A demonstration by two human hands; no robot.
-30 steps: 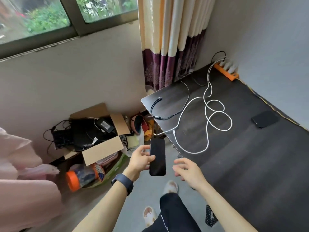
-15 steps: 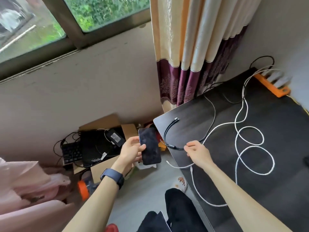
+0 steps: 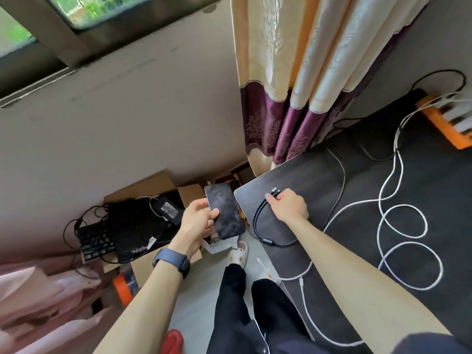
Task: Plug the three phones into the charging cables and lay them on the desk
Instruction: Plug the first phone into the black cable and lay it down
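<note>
My left hand (image 3: 198,223) holds a dark phone (image 3: 226,212) screen up, off the desk's left corner, above the floor. My right hand (image 3: 288,206) rests on the dark desk (image 3: 357,190) near that corner, its fingers pinched on the plug ends of a black multi-head charging cable (image 3: 263,218). That cable loops back toward me and runs under my forearm. A long white cable (image 3: 402,226) lies in loops to the right, with its free plug end (image 3: 301,279) near the desk's front edge. No other phone is in view.
An orange power strip (image 3: 449,123) with white plugs sits at the desk's far right corner. A cream and purple curtain (image 3: 293,85) hangs behind the desk. An open cardboard box (image 3: 150,215) with a keyboard and adapters stands on the floor at left.
My right hand has moved from the white cable up to the black cable's plug ends and closed on them. My left hand keeps the phone, now closer to the desk corner.
</note>
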